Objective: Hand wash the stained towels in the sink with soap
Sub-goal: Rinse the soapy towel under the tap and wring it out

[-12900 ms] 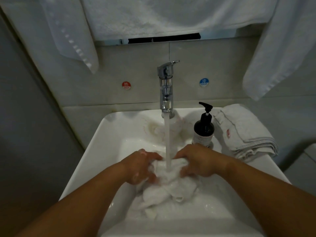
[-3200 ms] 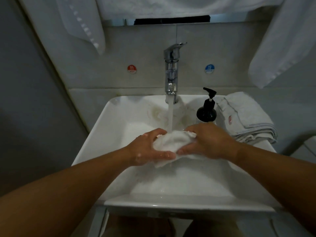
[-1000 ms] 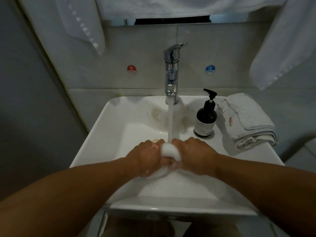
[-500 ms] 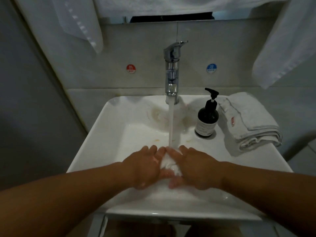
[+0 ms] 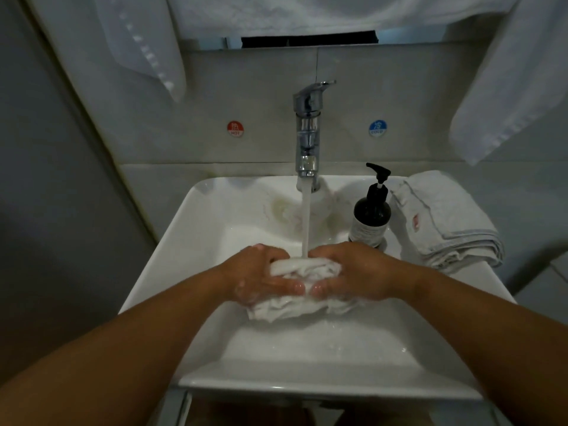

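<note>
Whereas the towel (image 5: 289, 309) had been balled tight, left hand (image 5: 261, 275) and right hand (image 5: 358, 272) gripped it looser, fingers curled round it, under running water (image 5: 305, 222) over the sink (image 5: 184, 229); rinsing judged unfinished.

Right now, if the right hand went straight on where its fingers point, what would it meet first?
Probably the left hand: the right hand points leftward across the wet white bunched towel that both grip, with hardly any gap between them.
</note>
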A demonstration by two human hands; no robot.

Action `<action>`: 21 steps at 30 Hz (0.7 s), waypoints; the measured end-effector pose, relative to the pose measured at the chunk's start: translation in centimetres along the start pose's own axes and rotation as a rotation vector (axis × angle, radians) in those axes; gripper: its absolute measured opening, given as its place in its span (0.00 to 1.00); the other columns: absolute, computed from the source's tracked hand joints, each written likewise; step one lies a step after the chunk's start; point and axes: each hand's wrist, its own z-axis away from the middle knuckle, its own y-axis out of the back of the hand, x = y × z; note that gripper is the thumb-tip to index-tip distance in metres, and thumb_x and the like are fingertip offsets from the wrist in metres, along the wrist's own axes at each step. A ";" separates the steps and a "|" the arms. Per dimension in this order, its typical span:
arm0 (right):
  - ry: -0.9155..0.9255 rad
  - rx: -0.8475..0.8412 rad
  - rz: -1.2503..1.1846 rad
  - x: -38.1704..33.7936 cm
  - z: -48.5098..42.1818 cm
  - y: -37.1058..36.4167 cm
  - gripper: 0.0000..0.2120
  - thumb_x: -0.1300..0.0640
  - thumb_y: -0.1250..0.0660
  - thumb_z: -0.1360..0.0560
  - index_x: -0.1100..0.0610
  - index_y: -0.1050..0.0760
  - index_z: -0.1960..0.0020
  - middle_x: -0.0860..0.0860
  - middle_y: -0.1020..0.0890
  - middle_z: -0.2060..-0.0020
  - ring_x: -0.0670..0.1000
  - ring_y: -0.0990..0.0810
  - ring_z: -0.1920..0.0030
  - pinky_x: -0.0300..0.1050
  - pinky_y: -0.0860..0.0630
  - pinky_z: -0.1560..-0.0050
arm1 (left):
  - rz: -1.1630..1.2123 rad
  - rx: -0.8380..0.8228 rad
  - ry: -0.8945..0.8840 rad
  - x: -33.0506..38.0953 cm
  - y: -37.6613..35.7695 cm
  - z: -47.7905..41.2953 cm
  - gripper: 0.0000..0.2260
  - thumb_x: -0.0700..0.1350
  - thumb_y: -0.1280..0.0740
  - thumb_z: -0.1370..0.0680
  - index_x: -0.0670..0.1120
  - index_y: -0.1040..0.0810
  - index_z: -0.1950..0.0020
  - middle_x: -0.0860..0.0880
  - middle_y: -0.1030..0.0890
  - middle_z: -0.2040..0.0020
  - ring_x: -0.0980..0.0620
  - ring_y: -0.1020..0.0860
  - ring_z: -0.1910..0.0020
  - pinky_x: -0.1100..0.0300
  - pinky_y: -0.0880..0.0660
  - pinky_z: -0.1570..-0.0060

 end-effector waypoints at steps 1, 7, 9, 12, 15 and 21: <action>0.032 0.004 -0.058 -0.2 0.4 0.6 0.14 0.46 0.23 0.27 0.40 0.22 0.43 0.41 0.16 0.55 0.42 0.17 0.55 0.36 0.23 0.56 | 0.051 0.030 -0.027 0.0 0.5 0.1 0.23 0.71 0.26 0.35 0.58 0.20 0.51 0.57 0.16 0.56 0.58 0.18 0.57 0.61 0.22 0.55; 0.106 0.042 -0.125 -1.0 0.9 2.4 0.22 0.45 0.28 0.23 0.42 0.27 0.31 0.41 0.17 0.45 0.44 0.18 0.45 0.41 0.21 0.45 | 0.218 0.271 -0.130 1.3 2.0 0.4 0.08 0.60 0.32 0.22 0.59 0.18 0.55 0.58 0.16 0.59 0.58 0.19 0.59 0.60 0.23 0.57; 0.069 0.102 -0.028 -1.5 0.7 2.2 0.16 0.43 0.32 0.21 0.40 0.25 0.33 0.39 0.17 0.51 0.40 0.19 0.51 0.36 0.24 0.51 | 0.225 0.337 -0.121 1.8 1.8 0.7 0.11 0.58 0.35 0.19 0.59 0.18 0.59 0.58 0.17 0.62 0.60 0.21 0.63 0.62 0.25 0.60; 0.022 0.249 0.117 -2.0 0.1 2.1 0.06 0.47 0.33 0.19 0.43 0.19 0.45 0.40 0.20 0.63 0.38 0.23 0.63 0.34 0.31 0.64 | 0.208 0.399 -0.135 2.3 1.7 0.7 0.19 0.64 0.40 0.23 0.52 0.19 0.60 0.50 0.21 0.65 0.60 0.28 0.69 0.66 0.33 0.67; 0.050 0.402 0.025 -2.5 -0.1 2.4 0.09 0.49 0.35 0.18 0.45 0.22 0.58 0.42 0.24 0.70 0.41 0.26 0.68 0.36 0.34 0.65 | 0.260 0.516 -0.133 3.4 2.3 1.1 0.18 0.64 0.38 0.26 0.52 0.17 0.60 0.55 0.23 0.69 0.60 0.28 0.70 0.69 0.33 0.69; 0.120 0.703 -0.305 -3.9 -0.2 3.6 0.10 0.49 0.39 0.16 0.46 0.19 0.47 0.43 0.16 0.55 0.41 0.18 0.53 0.41 0.23 0.51 | 0.699 0.291 -0.173 2.2 3.5 1.8 0.26 0.49 0.16 0.36 0.53 0.19 0.40 0.51 0.15 0.46 0.51 0.17 0.46 0.57 0.19 0.50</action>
